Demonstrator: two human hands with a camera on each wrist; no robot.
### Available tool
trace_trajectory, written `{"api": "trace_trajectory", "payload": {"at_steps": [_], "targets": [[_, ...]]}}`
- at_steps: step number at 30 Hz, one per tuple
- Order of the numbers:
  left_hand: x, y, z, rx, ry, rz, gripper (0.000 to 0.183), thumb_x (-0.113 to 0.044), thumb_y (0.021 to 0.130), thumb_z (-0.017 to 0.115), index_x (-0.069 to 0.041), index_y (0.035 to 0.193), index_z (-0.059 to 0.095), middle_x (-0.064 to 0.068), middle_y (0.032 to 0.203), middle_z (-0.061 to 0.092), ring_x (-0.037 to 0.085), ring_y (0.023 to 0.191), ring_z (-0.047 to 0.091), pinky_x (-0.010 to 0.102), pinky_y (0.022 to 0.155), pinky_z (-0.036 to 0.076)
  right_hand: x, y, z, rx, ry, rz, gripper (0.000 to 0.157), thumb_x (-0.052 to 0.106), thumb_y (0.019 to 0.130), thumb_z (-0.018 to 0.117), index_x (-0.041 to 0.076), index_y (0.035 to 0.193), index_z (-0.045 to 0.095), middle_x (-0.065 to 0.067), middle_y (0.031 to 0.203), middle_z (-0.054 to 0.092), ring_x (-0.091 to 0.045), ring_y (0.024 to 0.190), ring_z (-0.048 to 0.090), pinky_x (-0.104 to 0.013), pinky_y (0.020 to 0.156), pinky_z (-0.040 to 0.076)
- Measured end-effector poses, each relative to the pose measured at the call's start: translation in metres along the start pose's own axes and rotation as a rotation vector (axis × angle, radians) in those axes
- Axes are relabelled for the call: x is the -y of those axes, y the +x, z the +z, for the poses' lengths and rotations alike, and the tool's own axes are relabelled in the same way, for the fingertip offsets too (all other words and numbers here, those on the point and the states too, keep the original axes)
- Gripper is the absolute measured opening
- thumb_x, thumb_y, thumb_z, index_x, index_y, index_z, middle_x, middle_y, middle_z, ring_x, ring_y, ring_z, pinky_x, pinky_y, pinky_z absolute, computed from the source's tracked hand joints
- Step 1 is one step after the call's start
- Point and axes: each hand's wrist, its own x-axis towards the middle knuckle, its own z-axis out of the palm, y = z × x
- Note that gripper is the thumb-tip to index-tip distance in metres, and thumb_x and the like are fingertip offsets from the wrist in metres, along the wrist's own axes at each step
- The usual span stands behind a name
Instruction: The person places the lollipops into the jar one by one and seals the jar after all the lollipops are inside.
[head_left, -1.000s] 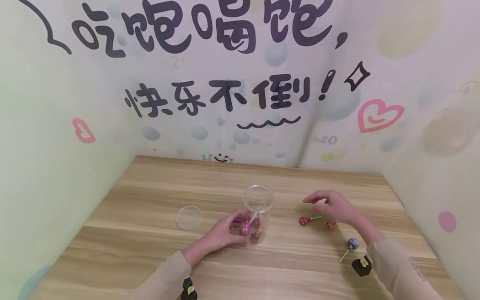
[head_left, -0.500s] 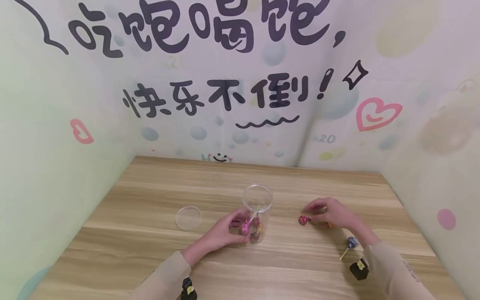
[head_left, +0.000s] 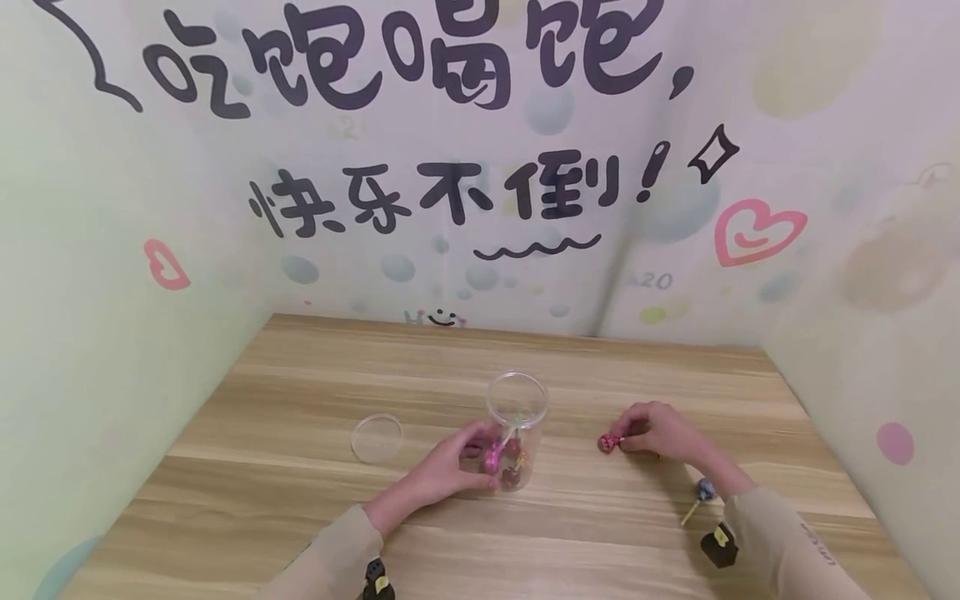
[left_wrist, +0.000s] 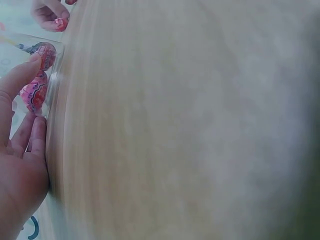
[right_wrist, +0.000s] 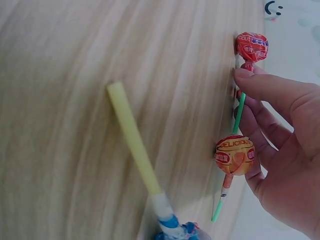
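A clear plastic jar (head_left: pixel 534 454) stands uncovered at the table's middle with several wrapped lollipops (left_wrist: pixel 36 94) inside. My left hand (head_left: pixel 444 467) holds it from the left, thumb and fingers curved round its lower wall. To the right, my right hand (head_left: pixel 660 429) pinches a red-wrapped lollipop (right_wrist: pixel 252 46) just below its head, between thumb and fingers. Its green stick runs down past the fingers in the right wrist view. Close by lies an orange-wrapped lollipop (right_wrist: pixel 235 155), which the right hand mostly hides in the head view.
Left of the jar lies a round clear lid (head_left: pixel 377 438). A blue-wrapped lollipop (head_left: pixel 705 490) with a yellow stick rests by the right forearm. The wooden table (head_left: pixel 300 392) meets printed walls (head_left: pixel 450 275) at the back and both sides.
My right hand has come down onto the red lollipop, and its fingers have closed on it. The left hand and the jar have stayed in place.
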Motion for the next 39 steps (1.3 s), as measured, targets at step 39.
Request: {"api": "trace_trajectory", "payload": {"at_steps": [39], "targets": [[0.002, 0.000, 0.000, -0.005, 0.007, 0.017, 0.078, -0.017, 0.078, 0.083, -0.010, 0.145, 0.044, 0.012, 0.139, 0.057, 0.029, 0.126, 0.056, 0.039, 0.110, 0.047, 0.153, 0.058, -0.101, 0.068, -0.171, -0.202, 0.013, 0.007, 0.084, 0.076, 0.015, 0.094, 0.076, 0.002, 0.086, 0.075, -0.012, 0.075, 0.062, -0.021, 0.069, 0.055]]}}
